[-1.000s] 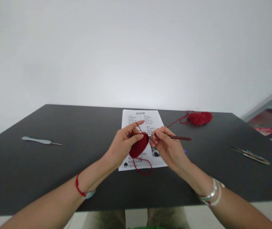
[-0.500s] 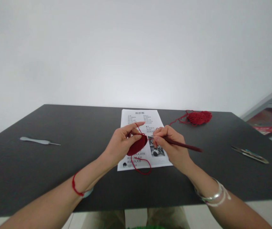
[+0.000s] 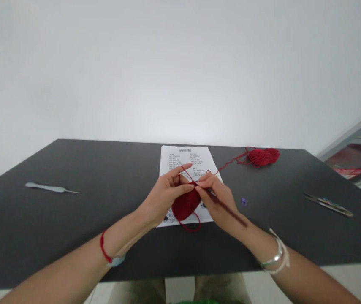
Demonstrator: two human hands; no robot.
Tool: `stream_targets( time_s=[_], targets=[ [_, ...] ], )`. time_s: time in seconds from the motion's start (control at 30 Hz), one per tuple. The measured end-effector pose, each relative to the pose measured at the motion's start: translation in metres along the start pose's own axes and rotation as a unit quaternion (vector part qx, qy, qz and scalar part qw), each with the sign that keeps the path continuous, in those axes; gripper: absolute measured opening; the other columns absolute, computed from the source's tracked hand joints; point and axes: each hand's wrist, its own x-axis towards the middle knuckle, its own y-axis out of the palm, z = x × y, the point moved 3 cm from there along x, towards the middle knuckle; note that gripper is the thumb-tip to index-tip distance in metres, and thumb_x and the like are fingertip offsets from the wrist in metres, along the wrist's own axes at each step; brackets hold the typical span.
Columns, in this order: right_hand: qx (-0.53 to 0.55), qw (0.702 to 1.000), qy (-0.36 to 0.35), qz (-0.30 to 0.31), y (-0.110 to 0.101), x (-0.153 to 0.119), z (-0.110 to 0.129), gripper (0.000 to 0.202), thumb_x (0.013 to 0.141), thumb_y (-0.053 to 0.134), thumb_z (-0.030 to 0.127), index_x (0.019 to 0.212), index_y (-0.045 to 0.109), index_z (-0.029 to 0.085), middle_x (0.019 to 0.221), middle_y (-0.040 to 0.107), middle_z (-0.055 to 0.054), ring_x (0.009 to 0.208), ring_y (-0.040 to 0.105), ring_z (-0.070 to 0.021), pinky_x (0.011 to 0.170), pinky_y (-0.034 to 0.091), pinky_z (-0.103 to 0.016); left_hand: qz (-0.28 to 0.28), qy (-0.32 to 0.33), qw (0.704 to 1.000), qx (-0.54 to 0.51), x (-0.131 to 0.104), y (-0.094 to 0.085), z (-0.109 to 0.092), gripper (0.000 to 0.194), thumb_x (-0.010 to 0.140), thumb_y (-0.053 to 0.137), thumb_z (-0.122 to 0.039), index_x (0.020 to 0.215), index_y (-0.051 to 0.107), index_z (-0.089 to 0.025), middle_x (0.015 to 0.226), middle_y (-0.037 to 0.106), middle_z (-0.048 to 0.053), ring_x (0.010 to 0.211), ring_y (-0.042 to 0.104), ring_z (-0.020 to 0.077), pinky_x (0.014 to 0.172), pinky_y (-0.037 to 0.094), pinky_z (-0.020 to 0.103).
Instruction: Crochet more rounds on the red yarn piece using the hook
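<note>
Between thumb and fingers my left hand (image 3: 167, 190) pinches a dark red crochet piece (image 3: 185, 205) by its upper edge. A strand of red yarn runs over its raised index finger down to the work. My right hand (image 3: 216, 196) is closed on a crochet hook (image 3: 231, 210) with a dark red handle, held like a pen. The hook's tip meets the top edge of the piece, close to the left thumb; the exact stitch is too small to make out. A loose loop of yarn hangs below the piece over printed sheets (image 3: 185, 151).
A red yarn ball (image 3: 263, 157) lies at the back right, its strand running toward my hands. A small purple clip-like piece (image 3: 244, 202) sits right of my right hand. Thread snips (image 3: 329, 204) lie far right, a grey-handled hook (image 3: 45, 187) far left, on the dark table (image 3: 120, 169).
My right hand has moved left, bringing the hook against the piece and tilting its handle more steeply down. The crochet piece has turned slightly. The purple piece is now uncovered.
</note>
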Motion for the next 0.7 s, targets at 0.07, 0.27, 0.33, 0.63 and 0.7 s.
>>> stream_targets(
  time_s=[0.07, 0.27, 0.33, 0.63, 0.7],
  targets=[
    [-0.145, 0.981, -0.131, 0.021, 0.002, -0.006, 0.005, 0.015, 0.084, 0.054, 0.008, 0.084, 0.055, 0.023, 0.081, 0.056, -0.002, 0.073, 0.051, -0.0154, 0.063, 0.044, -0.03, 0.002, -0.024, 0.999, -0.034, 0.0, 0.002, 0.001, 0.055, 0.061, 0.077, -0.011, 0.114, 0.063, -0.013, 0.059, 0.058, -0.005, 0.054, 0.05, 0.0062, 0.055, 0.037, 0.018],
    [0.006, 0.998, -0.064, 0.017, -0.004, 0.0, 0.003, 0.014, 0.085, 0.057, 0.011, 0.087, 0.054, 0.025, 0.084, 0.057, 0.0, 0.066, 0.054, -0.0123, 0.056, 0.045, -0.026, 0.017, -0.101, 0.991, -0.085, 0.001, -0.003, -0.002, 0.048, 0.059, 0.074, -0.005, 0.106, 0.067, -0.012, 0.066, 0.061, -0.002, 0.059, 0.055, 0.0073, 0.061, 0.043, 0.019],
    [0.163, 0.984, 0.07, 0.026, -0.005, 0.006, -0.003, 0.009, 0.084, 0.06, 0.018, 0.082, 0.053, 0.023, 0.081, 0.055, 0.002, 0.055, 0.05, -0.0091, 0.048, 0.041, -0.023, 0.007, -0.099, 0.992, -0.08, 0.002, -0.008, -0.005, 0.046, 0.059, 0.072, -0.003, 0.105, 0.068, -0.012, 0.066, 0.06, -0.002, 0.058, 0.055, 0.0068, 0.059, 0.043, 0.018],
    [0.279, 0.946, 0.161, 0.034, -0.016, 0.016, 0.001, 0.011, 0.076, 0.071, 0.018, 0.075, 0.06, 0.02, 0.077, 0.058, 0.001, 0.05, 0.05, -0.0075, 0.046, 0.038, -0.024, 0.054, -0.091, 0.994, -0.036, 0.001, -0.015, -0.016, 0.045, 0.06, 0.071, -0.004, 0.105, 0.068, -0.013, 0.067, 0.059, -0.002, 0.056, 0.052, 0.0057, 0.054, 0.041, 0.017],
    [0.27, 0.949, 0.156, 0.048, -0.018, 0.017, 0.001, 0.01, 0.076, 0.071, 0.017, 0.074, 0.061, 0.02, 0.078, 0.059, 0.001, 0.051, 0.05, -0.0077, 0.046, 0.038, -0.024, 0.069, -0.101, 0.992, -0.034, 0.001, -0.017, -0.016, 0.045, 0.06, 0.071, -0.004, 0.104, 0.068, -0.013, 0.067, 0.059, -0.002, 0.056, 0.052, 0.006, 0.053, 0.04, 0.017]
  ],
)
